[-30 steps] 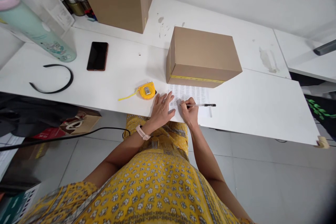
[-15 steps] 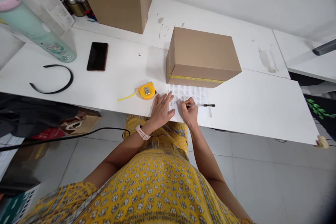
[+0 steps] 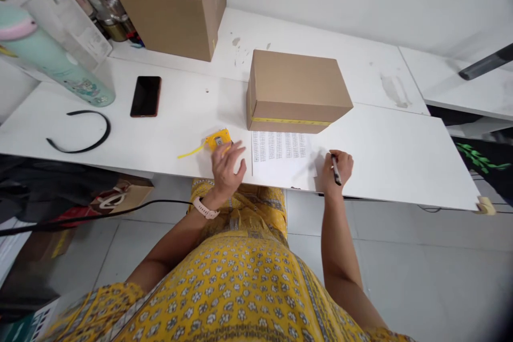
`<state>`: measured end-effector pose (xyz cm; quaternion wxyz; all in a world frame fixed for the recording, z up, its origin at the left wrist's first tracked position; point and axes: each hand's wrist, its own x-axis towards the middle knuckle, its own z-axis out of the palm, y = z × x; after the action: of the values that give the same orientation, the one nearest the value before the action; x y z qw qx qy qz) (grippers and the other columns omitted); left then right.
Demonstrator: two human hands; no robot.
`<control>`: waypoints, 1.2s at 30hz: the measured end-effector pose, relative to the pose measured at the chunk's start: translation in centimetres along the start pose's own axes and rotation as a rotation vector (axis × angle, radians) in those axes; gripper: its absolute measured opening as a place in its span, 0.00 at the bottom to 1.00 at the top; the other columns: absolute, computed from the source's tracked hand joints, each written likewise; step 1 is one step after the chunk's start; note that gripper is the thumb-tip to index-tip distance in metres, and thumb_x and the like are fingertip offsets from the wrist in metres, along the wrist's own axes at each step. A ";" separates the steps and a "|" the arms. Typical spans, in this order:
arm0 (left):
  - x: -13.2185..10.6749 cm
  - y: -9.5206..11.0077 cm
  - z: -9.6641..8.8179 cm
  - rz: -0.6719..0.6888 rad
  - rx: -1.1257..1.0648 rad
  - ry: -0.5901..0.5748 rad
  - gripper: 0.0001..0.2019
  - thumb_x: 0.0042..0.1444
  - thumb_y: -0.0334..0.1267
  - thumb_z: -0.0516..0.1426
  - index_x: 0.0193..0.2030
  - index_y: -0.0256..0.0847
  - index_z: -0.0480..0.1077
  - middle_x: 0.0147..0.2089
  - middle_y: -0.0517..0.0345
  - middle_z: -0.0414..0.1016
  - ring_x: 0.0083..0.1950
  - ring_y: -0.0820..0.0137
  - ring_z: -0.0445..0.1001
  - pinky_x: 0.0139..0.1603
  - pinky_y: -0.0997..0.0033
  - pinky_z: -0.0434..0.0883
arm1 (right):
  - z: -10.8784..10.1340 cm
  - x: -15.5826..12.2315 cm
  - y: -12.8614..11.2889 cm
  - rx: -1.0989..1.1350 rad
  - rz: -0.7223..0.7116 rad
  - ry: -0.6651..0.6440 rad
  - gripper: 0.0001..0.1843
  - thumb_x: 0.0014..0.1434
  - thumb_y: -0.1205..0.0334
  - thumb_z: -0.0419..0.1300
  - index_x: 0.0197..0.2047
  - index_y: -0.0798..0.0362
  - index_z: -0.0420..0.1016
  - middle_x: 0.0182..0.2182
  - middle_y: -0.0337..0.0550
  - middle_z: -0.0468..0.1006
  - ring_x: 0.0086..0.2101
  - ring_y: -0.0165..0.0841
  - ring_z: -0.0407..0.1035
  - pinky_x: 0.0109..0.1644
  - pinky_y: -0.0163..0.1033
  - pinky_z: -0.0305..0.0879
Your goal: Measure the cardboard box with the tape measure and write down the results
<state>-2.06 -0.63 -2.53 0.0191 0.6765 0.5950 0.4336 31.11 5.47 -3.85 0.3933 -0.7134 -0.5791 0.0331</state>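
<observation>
My left hand (image 3: 226, 171), with a pale pink band on its wrist, has its fingers spread at the near side of a yellow tape measure (image 3: 218, 137). Its fingertips overlap the tape measure's edge; whether they touch it I cannot tell. A short length of yellow blade sticks out to the left. My right hand (image 3: 340, 168) is closed around a pen (image 3: 335, 171), to the right of a printed sheet of paper (image 3: 278, 168). Rows of small print cover the sheet's upper part. Its far edge meets a closed cardboard box (image 3: 298, 80) with a yellow strip along the front.
At the left lie a black phone (image 3: 146, 97) and a black headband (image 3: 106, 133), with a mint-green bottle (image 3: 68, 69) behind. Larger cardboard boxes (image 3: 176, 21) are stacked at the back. The white table's (image 3: 401, 165) front edge runs just before my body.
My right hand has lifted off the sheet and moved right with the pen, which now points differently. My left hand has left the paper and shifted left to the tape measure.
</observation>
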 end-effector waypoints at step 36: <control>14.7 2.4 -6.9 -0.388 -0.689 -0.252 0.43 0.45 0.49 0.71 0.67 0.45 0.60 0.50 0.51 0.78 0.49 0.58 0.79 0.53 0.54 0.76 | -5.6 16.5 -10.3 0.947 0.151 -0.353 0.25 0.53 0.37 0.69 0.28 0.49 0.69 0.32 0.38 0.74 0.40 0.33 0.70 0.46 0.37 0.68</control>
<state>-5.65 7.36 11.38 0.3981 0.5537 0.5246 0.5096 31.07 16.83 12.88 0.5662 -0.4803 -0.5049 0.4403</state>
